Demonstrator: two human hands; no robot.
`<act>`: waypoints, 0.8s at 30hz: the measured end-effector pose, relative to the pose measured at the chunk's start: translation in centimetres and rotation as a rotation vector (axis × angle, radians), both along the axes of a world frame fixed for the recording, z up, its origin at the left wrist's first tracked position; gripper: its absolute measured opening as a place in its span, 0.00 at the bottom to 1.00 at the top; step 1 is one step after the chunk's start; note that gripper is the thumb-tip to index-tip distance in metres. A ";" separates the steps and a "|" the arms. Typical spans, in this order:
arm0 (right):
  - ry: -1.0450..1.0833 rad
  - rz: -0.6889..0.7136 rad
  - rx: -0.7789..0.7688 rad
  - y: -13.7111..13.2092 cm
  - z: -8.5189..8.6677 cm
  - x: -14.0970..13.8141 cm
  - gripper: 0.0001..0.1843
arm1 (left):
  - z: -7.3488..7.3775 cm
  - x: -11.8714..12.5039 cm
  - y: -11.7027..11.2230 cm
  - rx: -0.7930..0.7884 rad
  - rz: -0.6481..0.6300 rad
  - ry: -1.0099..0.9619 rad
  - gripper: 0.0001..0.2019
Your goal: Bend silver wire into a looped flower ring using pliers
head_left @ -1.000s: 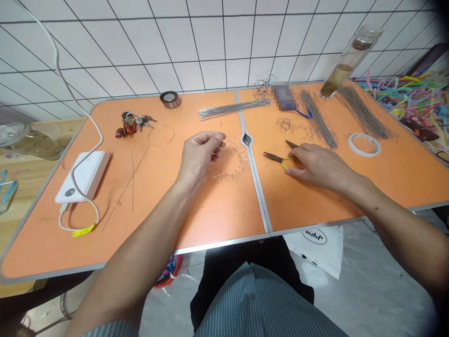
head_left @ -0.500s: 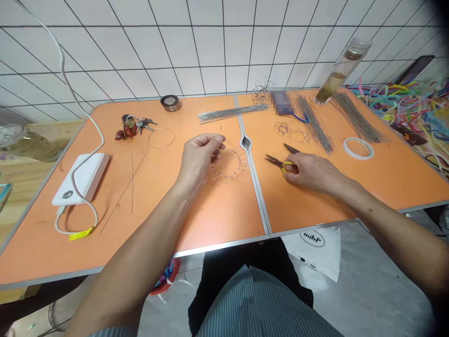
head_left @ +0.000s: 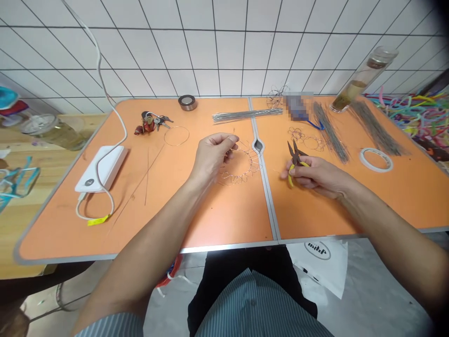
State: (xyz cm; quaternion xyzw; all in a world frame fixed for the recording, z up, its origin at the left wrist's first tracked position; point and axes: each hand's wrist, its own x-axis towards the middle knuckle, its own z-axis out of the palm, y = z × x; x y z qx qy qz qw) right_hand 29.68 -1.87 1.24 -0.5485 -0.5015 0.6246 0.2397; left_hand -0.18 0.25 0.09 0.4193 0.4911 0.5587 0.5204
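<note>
My left hand [head_left: 214, 157] pinches the left side of a wire ring [head_left: 242, 177] with small loops all around its rim. The ring is thin, and my fingers hide part of it. To the right, my right hand [head_left: 317, 177] grips a pair of pliers [head_left: 296, 161] with yellow handles, jaws pointing away from me and apart. Behind the pliers lie small flower-shaped wire loops [head_left: 296, 134] and another wire circle [head_left: 313, 143]. A plain wire circle [head_left: 176, 136] rests left of my left hand, near two loose straight wires [head_left: 147, 175].
Bundles of straight wire [head_left: 247, 115] lie at the back. A glass bottle [head_left: 363, 82], a white tape roll [head_left: 376, 160] and colourful pipe cleaners [head_left: 403, 110] are on the right. On the left are a dark tape roll [head_left: 187, 102], keys [head_left: 159, 120] and a white power bank [head_left: 101, 168] with a cable.
The pliers have turned in my right hand, from pointing left to pointing away from me. My left hand still holds the wire ring. The whole view has shifted, so the table appears further right.
</note>
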 end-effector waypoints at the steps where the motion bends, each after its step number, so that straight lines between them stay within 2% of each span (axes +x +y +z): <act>1: 0.067 -0.002 -0.039 -0.1 0.3 -0.4 0.16 | 0.0 -0.1 0.1 0.000 -0.003 0.002 0.09; 4: 0.167 0.006 -0.063 0.1 1.6 -1.8 0.13 | 0.0 -0.2 0.2 -0.011 -0.006 0.006 0.10; 7: 0.170 0.045 0.036 1.0 2.8 -3.2 0.10 | 0.2 -0.5 0.3 -0.024 -0.012 0.020 0.11; 10: -0.038 0.125 0.270 2.1 2.7 -4.2 0.08 | 0.3 -0.8 0.4 -0.028 -0.034 0.044 0.11; 14: -0.209 0.229 0.473 3.0 1.3 -4.8 0.14 | 0.5 -1.3 0.5 -0.033 -0.050 0.069 0.09; 16: -0.324 0.259 0.588 2.9 0.8 -4.7 0.18 | 0.6 -1.5 0.5 -0.031 -0.054 0.082 0.08; 20: -0.714 0.268 0.834 2.3 0.3 -4.3 0.23 | 1.1 -1.5 0.2 -0.023 -0.047 0.119 0.06; 24: -0.877 0.372 0.983 1.5 -0.2 -4.1 0.25 | 1.5 -1.3 -0.1 -0.004 -0.057 0.177 0.06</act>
